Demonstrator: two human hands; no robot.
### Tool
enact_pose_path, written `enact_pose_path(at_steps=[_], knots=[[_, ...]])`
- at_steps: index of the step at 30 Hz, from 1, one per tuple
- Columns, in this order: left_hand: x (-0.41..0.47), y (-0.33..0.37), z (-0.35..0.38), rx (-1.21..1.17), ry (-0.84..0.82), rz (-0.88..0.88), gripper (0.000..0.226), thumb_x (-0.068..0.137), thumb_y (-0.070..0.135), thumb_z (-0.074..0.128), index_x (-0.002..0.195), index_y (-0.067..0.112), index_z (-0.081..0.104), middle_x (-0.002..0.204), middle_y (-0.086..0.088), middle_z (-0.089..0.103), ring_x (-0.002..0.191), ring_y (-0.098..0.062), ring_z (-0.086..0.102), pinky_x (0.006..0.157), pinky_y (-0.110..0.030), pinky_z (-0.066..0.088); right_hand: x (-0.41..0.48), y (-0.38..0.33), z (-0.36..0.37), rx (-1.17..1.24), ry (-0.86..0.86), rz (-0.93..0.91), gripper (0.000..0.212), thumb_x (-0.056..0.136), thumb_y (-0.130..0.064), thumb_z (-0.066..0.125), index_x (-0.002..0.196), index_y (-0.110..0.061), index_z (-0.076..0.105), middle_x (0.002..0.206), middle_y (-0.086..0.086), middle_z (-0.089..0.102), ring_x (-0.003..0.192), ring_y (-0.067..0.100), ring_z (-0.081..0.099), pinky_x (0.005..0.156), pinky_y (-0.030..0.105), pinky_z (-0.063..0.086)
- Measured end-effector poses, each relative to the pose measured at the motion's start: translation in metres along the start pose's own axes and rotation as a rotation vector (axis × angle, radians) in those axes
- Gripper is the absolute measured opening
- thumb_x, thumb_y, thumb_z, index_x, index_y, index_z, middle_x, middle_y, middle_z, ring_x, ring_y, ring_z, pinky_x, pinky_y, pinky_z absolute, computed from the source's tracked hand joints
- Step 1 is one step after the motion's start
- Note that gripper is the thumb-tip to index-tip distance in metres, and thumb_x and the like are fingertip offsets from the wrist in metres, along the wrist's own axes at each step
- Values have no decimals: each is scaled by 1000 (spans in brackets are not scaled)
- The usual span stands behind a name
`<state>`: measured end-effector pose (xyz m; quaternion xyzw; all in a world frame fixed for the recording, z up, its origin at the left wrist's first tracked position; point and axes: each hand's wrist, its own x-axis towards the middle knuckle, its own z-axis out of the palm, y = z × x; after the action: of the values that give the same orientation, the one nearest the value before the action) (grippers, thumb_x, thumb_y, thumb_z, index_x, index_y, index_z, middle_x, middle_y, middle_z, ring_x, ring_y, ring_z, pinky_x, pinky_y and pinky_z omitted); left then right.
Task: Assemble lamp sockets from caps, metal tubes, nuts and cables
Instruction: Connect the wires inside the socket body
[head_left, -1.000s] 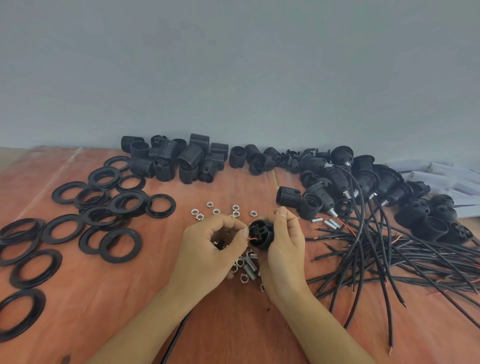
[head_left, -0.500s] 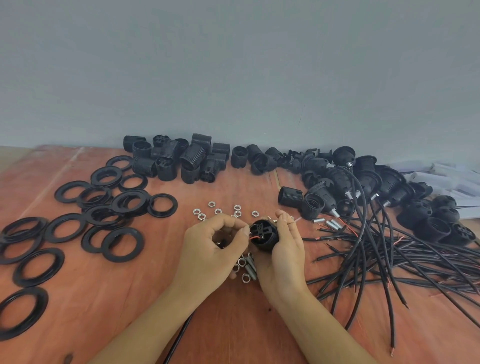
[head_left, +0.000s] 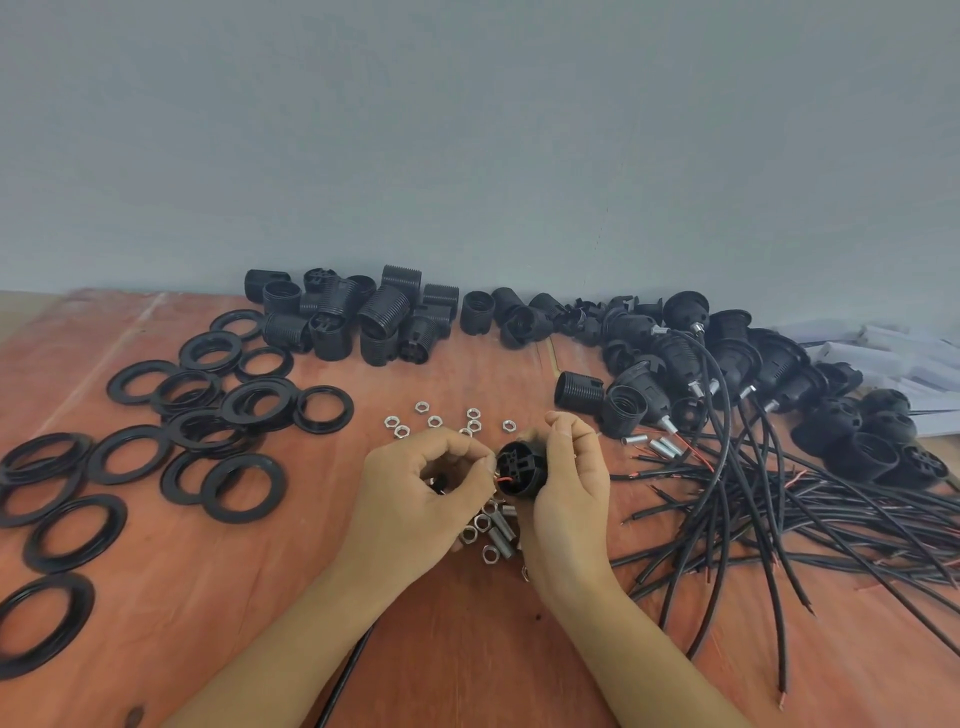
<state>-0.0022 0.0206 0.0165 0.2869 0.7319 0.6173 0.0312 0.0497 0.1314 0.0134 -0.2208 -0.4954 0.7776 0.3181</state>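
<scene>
Right grip (head_left: 569, 499) curled round the cap (head_left: 519, 464), your left grip (head_left: 415, 499) pinches the wire (head_left: 502, 479) at 9 o'clock: feed it straight.

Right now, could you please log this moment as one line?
right hand: holds cap | left hand: holds cable at cap | nuts: loose on table

Black plastic cap (head_left: 521, 466), shiny metal nuts (head_left: 434, 421)

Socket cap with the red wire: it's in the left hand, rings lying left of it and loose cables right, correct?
No: the head view shows the socket cap gripped in the right hand; the left hand pinches its cable. Rings lie left of it and loose cables right, as stated.
</scene>
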Motion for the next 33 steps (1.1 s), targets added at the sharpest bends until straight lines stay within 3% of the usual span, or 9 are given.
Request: enact_pose_path(at_steps=[5, 9, 22, 26, 30, 33], knots=[[0, 0, 0, 32, -9, 53, 22, 85, 10, 70, 79, 31, 71, 66, 10, 66, 53, -7, 61, 39, -23, 50, -2, 0, 1, -33, 27, -38, 27, 104, -25, 42, 85, -27, 61, 79, -3, 62, 80, 17, 57, 82, 42, 47], [0, 1, 2, 48, -11, 65, 23, 84, 8, 70, 78, 30, 71, 68, 11, 67, 54, -7, 62, 43, -16, 48, -1, 3, 0, -14, 63, 18, 21, 105, -25, 42, 93, -19, 58, 83, 0, 61, 80, 18, 56, 81, 41, 47], [0, 1, 2, 64, 11, 42, 26, 84, 7, 70, 77, 32, 70, 67, 12, 67, 52, -2, 60, 45, -13, 47, 2, 4, -2, -68, 32, -45, 24, 104, -25, 42, 89, -23, 60, 81, -2, 60, 80, 19, 55, 82, 42, 46], [1, 1, 1, 74, -6, 39, 24, 84, 7, 70, 76, 30, 71, 65, 12, 67, 49, -1, 58, 43, -13, 46, 2, 4, -3, -103, 1, -91, 29, 105, -23, 41, 82, -26, 60, 76, -9, 62, 75, 11, 56, 76, 35, 47], [1, 2, -2, 84, -37, 37, 20, 83, 8, 71, 77, 27, 72, 64, 13, 65, 51, -3, 59, 43, -15, 47, 2, 4, -4, -214, -3, -199, 22, 104, -18, 42, 89, -20, 58, 75, -10, 60, 72, 6, 57, 69, 21, 49], [1, 2, -3, 100, -51, 58, 18, 83, 8, 71, 78, 25, 72, 65, 13, 65, 50, -3, 58, 44, -14, 47, 2, 4, -5, -286, -22, -265, 21, 104, -15, 42, 90, -19, 57, 79, -7, 59, 76, 7, 56, 72, 21, 49]])
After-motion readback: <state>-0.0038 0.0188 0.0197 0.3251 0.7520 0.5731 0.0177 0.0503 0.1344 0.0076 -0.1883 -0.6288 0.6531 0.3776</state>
